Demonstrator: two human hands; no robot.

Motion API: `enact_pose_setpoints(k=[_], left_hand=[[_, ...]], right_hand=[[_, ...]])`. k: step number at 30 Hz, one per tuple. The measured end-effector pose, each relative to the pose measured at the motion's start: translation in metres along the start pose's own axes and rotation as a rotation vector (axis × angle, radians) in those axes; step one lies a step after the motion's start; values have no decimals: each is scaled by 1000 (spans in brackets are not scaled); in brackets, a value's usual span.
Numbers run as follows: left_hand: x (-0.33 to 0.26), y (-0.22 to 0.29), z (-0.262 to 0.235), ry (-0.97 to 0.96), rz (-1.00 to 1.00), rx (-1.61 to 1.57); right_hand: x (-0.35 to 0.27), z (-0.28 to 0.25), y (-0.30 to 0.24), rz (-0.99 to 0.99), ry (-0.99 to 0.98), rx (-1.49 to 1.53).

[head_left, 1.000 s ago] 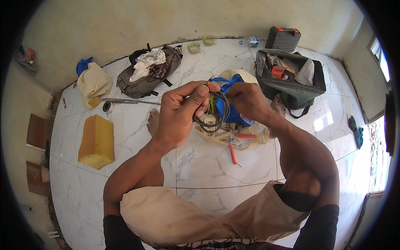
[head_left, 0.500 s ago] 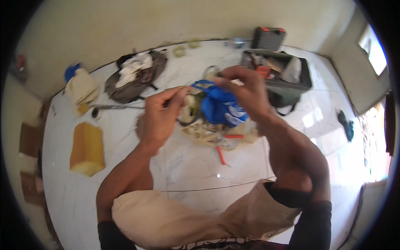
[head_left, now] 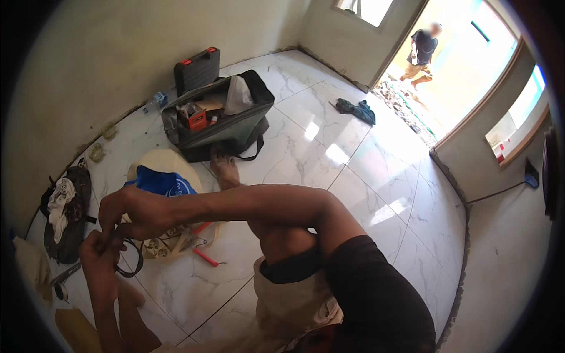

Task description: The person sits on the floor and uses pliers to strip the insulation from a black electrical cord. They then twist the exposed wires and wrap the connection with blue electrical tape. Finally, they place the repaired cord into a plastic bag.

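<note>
My hands meet at the left, in front of a blue bag (head_left: 159, 179) lying on a pale cloth or sack (head_left: 162, 159). My right hand (head_left: 138, 212) has its fingers pinched together just above those of my left hand (head_left: 100, 256), which are closed too. Between them runs a thin black cable (head_left: 140, 259), its loop hanging below the fingers; the exact grip points are hidden. Pale round fittings (head_left: 156, 248) lie partly behind the loop. A tool with a red handle (head_left: 206, 257) rests on the tiles nearby.
An open dark tool bag (head_left: 218, 126) stands beyond my bare foot (head_left: 225, 167), with a black case (head_left: 197, 70) behind it. A dark backpack (head_left: 67, 229) lies far left, near a tape roll (head_left: 60, 291). Dark cloth (head_left: 356, 110) lies toward the doorway, where a person (head_left: 422, 53) walks outside.
The view has swung right, bringing in the doorway and the person. My hands, apart over the blue bag before, are now together, with the black cable loop hanging beneath them.
</note>
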State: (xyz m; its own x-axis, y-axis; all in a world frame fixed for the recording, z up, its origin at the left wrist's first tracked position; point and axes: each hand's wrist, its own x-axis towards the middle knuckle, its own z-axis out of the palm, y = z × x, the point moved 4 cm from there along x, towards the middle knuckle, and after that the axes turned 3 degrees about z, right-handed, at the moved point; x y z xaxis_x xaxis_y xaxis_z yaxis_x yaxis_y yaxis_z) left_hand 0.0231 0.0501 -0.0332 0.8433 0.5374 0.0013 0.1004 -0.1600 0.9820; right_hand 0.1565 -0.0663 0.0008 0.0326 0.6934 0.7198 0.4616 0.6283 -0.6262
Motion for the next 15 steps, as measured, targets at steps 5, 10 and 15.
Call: enact_pose_setpoints(k=[5,10,15], left_hand=[[1,-15,-22,-130,-92,-58],[-4,3,-15,-197,-171,-111],[-5,-1,-16,-136,-107,-100]], right_hand=[[-4,6,-3,279,-127,114],[-13,9,15,368,-155,116],[-12,15,23,252,-154,59]])
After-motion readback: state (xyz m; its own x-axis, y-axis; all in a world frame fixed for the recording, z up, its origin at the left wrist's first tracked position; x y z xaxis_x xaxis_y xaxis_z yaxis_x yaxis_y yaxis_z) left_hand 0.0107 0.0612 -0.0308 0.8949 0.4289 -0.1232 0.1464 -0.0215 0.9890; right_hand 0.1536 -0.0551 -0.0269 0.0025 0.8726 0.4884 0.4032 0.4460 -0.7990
